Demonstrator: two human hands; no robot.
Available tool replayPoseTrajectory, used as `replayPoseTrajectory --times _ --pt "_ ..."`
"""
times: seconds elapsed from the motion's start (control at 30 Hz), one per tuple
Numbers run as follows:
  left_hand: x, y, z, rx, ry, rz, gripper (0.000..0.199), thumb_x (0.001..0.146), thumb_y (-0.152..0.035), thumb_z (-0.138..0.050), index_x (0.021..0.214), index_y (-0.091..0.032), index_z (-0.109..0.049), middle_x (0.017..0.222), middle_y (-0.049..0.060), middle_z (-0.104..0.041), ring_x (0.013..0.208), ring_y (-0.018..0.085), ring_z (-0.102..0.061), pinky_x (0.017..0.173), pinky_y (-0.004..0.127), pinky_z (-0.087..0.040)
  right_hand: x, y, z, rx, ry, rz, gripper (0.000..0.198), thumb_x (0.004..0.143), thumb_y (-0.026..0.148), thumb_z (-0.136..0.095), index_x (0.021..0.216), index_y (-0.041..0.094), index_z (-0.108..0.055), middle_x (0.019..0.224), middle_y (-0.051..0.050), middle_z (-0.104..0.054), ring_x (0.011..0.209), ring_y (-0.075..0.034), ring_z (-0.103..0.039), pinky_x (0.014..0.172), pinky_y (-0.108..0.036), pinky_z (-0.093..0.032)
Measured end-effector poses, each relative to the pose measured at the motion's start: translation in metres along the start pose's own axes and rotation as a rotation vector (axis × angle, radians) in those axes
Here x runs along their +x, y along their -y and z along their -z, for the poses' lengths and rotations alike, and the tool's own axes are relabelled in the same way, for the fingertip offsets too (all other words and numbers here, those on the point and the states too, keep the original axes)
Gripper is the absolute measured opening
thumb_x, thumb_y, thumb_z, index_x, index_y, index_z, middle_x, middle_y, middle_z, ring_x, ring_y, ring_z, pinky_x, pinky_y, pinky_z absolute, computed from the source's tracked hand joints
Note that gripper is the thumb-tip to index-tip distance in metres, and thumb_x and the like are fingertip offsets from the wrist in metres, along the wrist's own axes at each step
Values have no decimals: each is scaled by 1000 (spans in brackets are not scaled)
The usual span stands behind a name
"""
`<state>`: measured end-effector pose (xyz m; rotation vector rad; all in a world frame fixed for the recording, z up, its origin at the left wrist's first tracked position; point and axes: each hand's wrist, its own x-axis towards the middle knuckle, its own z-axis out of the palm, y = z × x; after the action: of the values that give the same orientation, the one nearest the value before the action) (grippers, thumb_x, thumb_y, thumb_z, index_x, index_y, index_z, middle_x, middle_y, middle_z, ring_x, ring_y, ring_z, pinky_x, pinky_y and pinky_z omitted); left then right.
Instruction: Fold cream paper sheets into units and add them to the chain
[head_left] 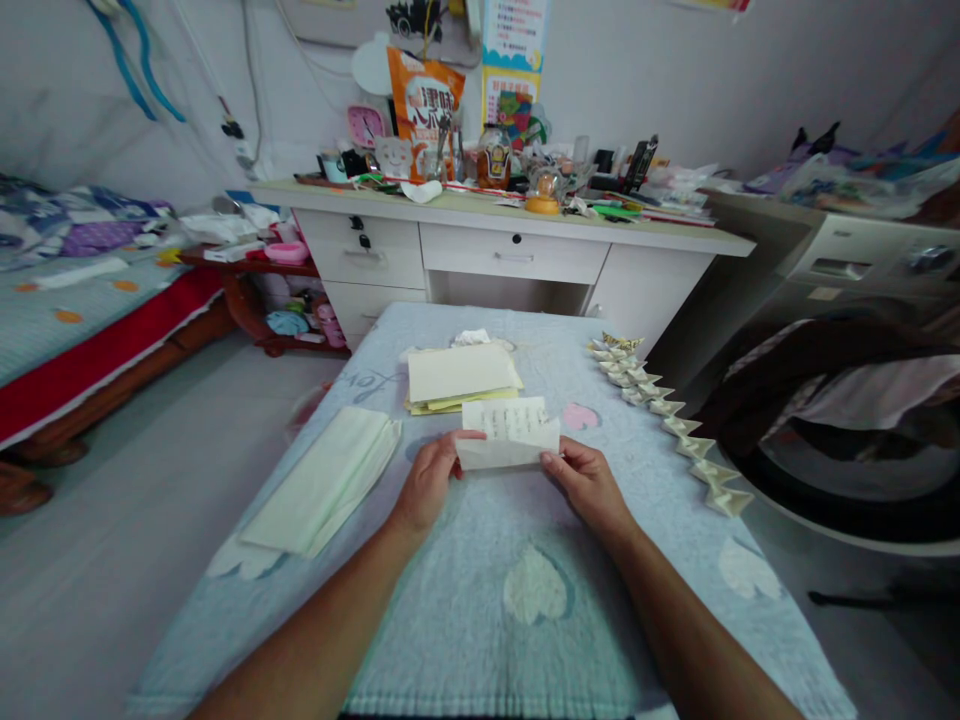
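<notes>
Between my two hands is a small sheet of paper (510, 440) with rows of handwriting, its lower part folded up over the writing. My left hand (433, 480) pinches its left edge, the index finger lying along the front. At the lower right corner, my right hand (589, 480) grips it between thumb and fingers. Just beyond lies a stack of cream and yellow paper (461, 373). A folded pile of pale green-white sheets (326, 480) rests to the left. Along the right side runs a row of several folded paper boats (679, 425).
A blue patterned cloth (480, 600) covers the table. Behind it stands a white desk (517, 240) crowded with a jar, an orange snack bag (426, 100) and small items. A washing machine (840, 380) is at the right, a bed (90, 300) at the left.
</notes>
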<state>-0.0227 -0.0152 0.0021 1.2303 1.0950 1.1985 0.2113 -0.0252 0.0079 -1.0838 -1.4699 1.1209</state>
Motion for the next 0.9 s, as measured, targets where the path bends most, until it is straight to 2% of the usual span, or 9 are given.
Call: replayPoseTrajectory --times 0.07,0.1,0.23,0.33,0.43,0.57,0.67,0.8,0.9 --pt "-1 2 1 -36 22 -16 61 91 -59 -32 102 -12 -70 78 8 -69 70 18 -58 62 27 -44 1 2 -1 23 -58 -47 26 82 42 -63 75 17 -65 75 -1 -63 71 -15 -56 65 -25 -41" --pt "-1 1 1 -53 49 -29 60 91 -60 -34 103 -13 -70 82 8 -70 75 19 -59 66 29 -46 1 2 -1 29 -78 -69 27 81 43 -64 72 17 -63 70 0 -61 67 -14 -53 62 -24 -40" --pt "0 -3 -5 -90 173 -44 47 74 -42 -71 112 -15 -66 102 8 -71 96 25 -63 86 33 -47 3 1 -3 71 -117 -114 29 76 44 -68 69 19 -56 62 3 -54 58 -12 -47 56 -23 -36" --pt "1 -2 -10 -125 136 -26 52 67 -32 -78 114 -16 -63 112 8 -69 100 25 -64 91 35 -47 3 0 -5 106 -100 -114 30 73 43 -72 72 20 -53 66 2 -56 62 -13 -50 58 -23 -37" --pt "3 2 -9 -120 109 -15 47 70 -31 -76 112 -15 -63 108 8 -71 97 23 -65 88 34 -48 2 -3 -7 99 -52 -119 31 72 43 -71 74 21 -51 67 2 -55 62 -13 -50 58 -23 -38" --pt "4 4 -7 -75 94 -18 38 71 -29 -73 105 -13 -65 98 6 -72 90 23 -65 83 33 -50 1 -4 -6 -53 -16 -71 26 78 41 -66 74 20 -51 67 3 -51 62 -13 -46 60 -24 -36" --pt "4 2 -10 -50 96 -28 38 72 -25 -71 108 -14 -63 100 6 -71 91 22 -65 84 32 -50 1 0 -5 -206 -21 -17 28 84 42 -59 69 19 -51 68 1 -49 66 -14 -46 63 -25 -36" --pt "1 -2 -15 -54 94 -44 51 70 -18 -69 118 -17 -53 110 7 -67 98 21 -64 87 31 -49 2 2 -4 -379 -35 59 33 87 40 -53 61 19 -48 71 -1 -50 71 -16 -48 67 -27 -37" --pt "-2 -4 -17 -46 70 -9 64 72 -19 -67 130 -19 -41 106 7 -68 93 20 -65 81 29 -49 3 -1 -5 -464 -67 45 30 84 37 -57 62 20 -48 69 -1 -51 71 -16 -48 68 -28 -37"
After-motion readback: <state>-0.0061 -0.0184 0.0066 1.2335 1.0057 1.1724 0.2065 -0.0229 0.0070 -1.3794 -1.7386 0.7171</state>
